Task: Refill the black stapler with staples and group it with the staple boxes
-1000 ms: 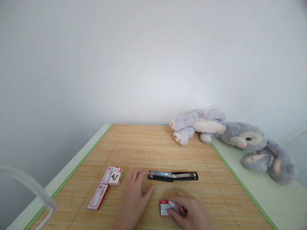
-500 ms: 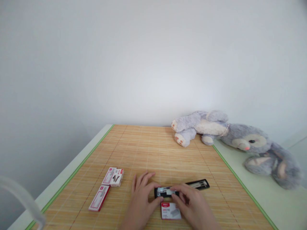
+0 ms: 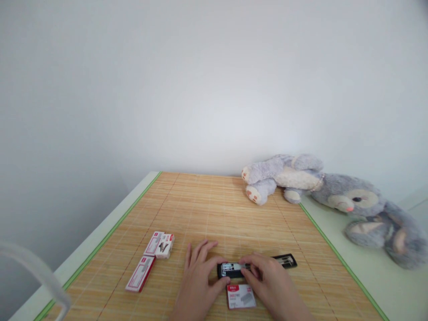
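An opened black stapler [image 3: 229, 266] lies on the bamboo mat, its metal channel facing up and its far arm stretched out to the right. My left hand [image 3: 200, 281] steadies its left end between thumb and forefinger, the other fingers spread on the mat. Over the middle of the stapler, my right hand [image 3: 267, 278] pinches a small silvery strip of staples [image 3: 236, 266] at the channel; the fingers partly hide it. Just below the stapler, between my hands, lies a red and white staple box [image 3: 240, 298].
To the left lie two flat pink and white boxes [image 3: 139, 274] and a small white box with a stapler picture [image 3: 165, 246]. A grey plush rabbit [image 3: 301, 178] lies across the back right edge. A pale curved tube [image 3: 36, 267] shows at lower left.
The right fingers have shifted slightly at the channel, and the strip sits lower along it. The left hand keeps its hold. The whole view has shifted a little.
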A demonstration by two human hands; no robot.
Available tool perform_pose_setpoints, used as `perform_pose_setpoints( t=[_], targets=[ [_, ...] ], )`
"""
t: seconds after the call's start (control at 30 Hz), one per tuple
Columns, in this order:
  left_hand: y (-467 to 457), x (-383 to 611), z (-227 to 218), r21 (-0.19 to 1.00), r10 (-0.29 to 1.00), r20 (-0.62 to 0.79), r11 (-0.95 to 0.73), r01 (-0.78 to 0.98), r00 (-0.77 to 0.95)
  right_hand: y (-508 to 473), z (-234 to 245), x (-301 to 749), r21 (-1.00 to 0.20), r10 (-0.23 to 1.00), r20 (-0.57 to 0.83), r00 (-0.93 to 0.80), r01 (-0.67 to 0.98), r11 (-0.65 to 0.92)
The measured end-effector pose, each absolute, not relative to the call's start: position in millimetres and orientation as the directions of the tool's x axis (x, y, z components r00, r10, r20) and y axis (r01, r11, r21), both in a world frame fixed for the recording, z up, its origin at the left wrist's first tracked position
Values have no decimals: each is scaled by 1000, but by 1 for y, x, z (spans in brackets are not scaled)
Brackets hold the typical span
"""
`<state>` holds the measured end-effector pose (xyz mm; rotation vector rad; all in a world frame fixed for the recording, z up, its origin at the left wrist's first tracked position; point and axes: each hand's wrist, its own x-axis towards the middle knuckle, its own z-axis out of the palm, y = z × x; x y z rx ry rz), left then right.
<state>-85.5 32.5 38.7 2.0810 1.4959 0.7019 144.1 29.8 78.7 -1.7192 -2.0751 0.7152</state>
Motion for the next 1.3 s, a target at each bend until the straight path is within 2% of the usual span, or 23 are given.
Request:
perform_pose_setpoints(
  t=[0.43, 0.83, 1.03, 1.3],
  targets=[
    [33, -84, 43, 656, 957, 108, -272, 704, 269, 29, 81, 143, -561, 977, -50, -207, 816, 143],
    [34, -85, 40, 664, 956, 119, -277, 694, 268, 19, 70, 158, -606, 981, -104, -165, 792, 70],
    [33, -85, 39, 658, 956, 132, -282, 698, 261, 15, 67, 136, -636, 976, -65, -208, 762, 120],
    [33, -86, 39, 656, 955, 126, -283, 700, 268, 11, 60, 134, -653, 968, -97, -230, 749, 112]
  ],
)
